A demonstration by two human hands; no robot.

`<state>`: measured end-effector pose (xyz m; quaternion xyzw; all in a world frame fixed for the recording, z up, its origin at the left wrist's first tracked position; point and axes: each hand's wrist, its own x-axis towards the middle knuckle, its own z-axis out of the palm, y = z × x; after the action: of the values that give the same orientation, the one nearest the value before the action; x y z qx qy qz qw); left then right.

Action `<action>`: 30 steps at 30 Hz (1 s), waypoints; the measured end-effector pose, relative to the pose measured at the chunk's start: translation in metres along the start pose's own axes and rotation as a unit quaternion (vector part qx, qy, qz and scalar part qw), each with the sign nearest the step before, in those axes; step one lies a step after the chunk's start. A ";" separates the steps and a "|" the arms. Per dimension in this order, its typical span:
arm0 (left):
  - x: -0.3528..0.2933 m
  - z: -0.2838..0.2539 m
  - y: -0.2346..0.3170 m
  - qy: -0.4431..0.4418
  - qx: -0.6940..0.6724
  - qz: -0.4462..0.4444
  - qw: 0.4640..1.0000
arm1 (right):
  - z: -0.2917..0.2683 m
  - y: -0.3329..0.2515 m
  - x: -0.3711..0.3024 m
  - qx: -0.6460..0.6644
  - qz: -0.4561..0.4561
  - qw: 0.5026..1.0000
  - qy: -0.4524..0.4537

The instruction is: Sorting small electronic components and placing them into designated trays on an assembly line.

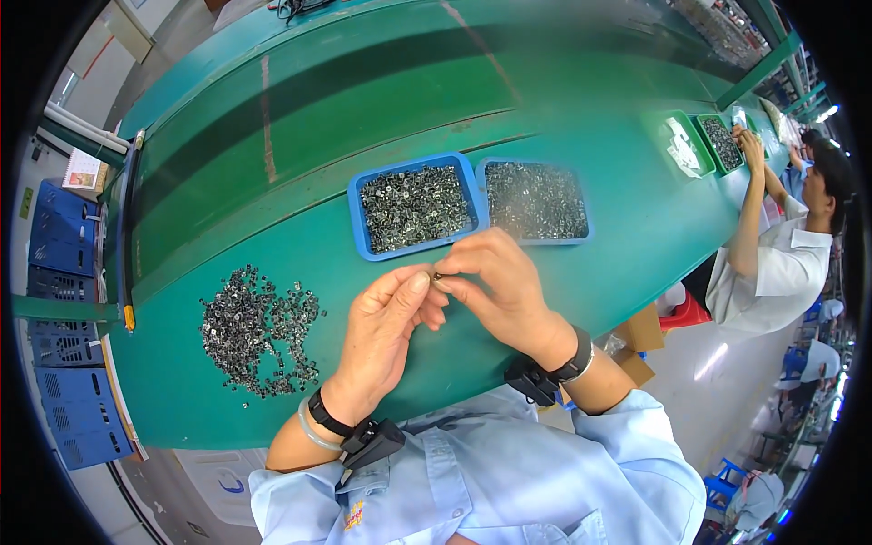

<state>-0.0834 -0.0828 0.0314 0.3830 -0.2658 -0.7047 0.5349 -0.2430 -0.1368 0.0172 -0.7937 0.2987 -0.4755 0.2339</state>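
Observation:
Between the fingertips of my two hands is a tiny dark metal part (438,276), too small to make out in detail. My left hand (392,309) pinches at it from the left, thumb against the fingers. From the right, my right hand (495,283) closes thumb and forefinger on the same part. Just beyond my hands stand two blue trays side by side: the left tray (358,218) and the right tray (587,222), each filled with small dark and silver metal parts. To the left, a loose pile of similar metal parts (241,331) lies on the green tabletop (173,400).
A green conveyor belt (363,100) runs beyond the trays. At the far right a person in a white shirt (772,263) works beside green trays (704,150). Blue plastic crates (82,413) stand at the left, and cardboard boxes (640,331) sit below the table's right edge.

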 end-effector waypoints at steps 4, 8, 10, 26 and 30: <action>0.003 0.003 -0.004 0.015 0.047 0.007 0.999 | -0.001 0.003 -0.005 -0.028 -0.004 1.000 -0.004; 0.002 -0.003 -0.011 0.019 0.053 -0.004 0.998 | 0.000 0.003 -0.010 -0.041 -0.002 0.999 -0.013; 0.005 -0.004 -0.015 0.021 0.063 -0.003 0.998 | -0.003 0.003 -0.015 -0.027 0.018 0.999 -0.015; 0.087 0.047 0.014 -0.076 0.549 0.262 0.790 | -0.122 0.070 -0.042 -0.216 0.110 0.968 0.060; 0.110 0.062 -0.001 -0.120 0.590 0.316 0.734 | -0.134 0.090 -0.036 -0.250 0.133 0.957 0.062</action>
<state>-0.1505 -0.1900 0.0375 0.4281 -0.7956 -0.2373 0.3569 -0.3987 -0.1881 -0.0053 -0.7492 0.5245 -0.3983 0.0701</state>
